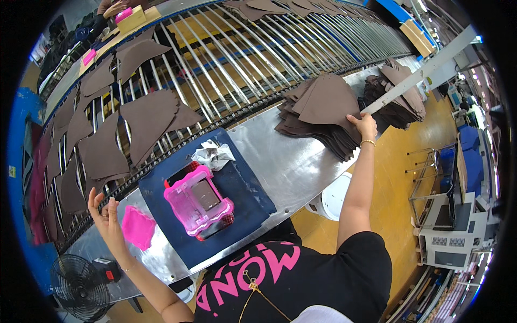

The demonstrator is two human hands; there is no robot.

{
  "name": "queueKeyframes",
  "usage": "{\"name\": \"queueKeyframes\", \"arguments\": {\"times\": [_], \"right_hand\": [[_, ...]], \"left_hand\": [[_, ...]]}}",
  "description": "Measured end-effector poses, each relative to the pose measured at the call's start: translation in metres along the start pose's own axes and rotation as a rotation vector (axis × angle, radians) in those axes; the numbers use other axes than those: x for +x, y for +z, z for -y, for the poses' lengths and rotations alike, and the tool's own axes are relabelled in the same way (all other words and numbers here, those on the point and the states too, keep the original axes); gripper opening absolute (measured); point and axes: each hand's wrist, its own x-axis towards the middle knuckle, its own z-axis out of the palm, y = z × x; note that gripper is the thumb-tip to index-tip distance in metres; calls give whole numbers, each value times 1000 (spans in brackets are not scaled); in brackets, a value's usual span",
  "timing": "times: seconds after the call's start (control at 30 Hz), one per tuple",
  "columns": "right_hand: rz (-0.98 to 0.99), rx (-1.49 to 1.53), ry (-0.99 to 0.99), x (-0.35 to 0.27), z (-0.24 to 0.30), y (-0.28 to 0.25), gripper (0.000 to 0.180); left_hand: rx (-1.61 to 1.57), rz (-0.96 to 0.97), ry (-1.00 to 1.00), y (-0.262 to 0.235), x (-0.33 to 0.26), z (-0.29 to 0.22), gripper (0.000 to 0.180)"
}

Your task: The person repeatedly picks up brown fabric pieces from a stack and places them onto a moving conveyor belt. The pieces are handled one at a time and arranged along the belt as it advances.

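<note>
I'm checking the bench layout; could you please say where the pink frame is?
In the head view, left of centre, the pink frame sits on the blue mat, below the white wad.

FLOOR: yellow-tan floor [396,172], shiny | FURNITURE: steel table [272,161] beside slatted metal rack [231,59] | RIGHT: white cabinet [440,245] on floor | LOWER LEFT: black fan [81,288] | LIGHT: bright lamp [478,39], upper right

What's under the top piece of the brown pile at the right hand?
Below the top piece, more brown pieces show as layered edges along the pile's left and lower sides. Their middles, and the metal tabletop directly beneath, are covered.
</note>
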Motion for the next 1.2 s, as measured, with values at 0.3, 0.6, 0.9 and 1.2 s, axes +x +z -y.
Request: {"name": "queueKeyframes", "arguments": {"times": [0.3, 0.6, 0.9, 1.2], "right_hand": [[-64, 135, -580, -15, -4, -55, 29], [10, 1184, -871, -139, 153, -153, 10], [630, 1327, -1118, -235, 244, -113, 44], [531, 1150, -1415, -283, 259, -72, 10]], "left_hand": [[23, 74, 52, 14, -1, -18, 51], [107, 264, 361, 86, 7, -69, 50], [-45, 44, 123, -4, -16, -91, 21], [105, 53, -30, -67, -55, -98, 18]]}}
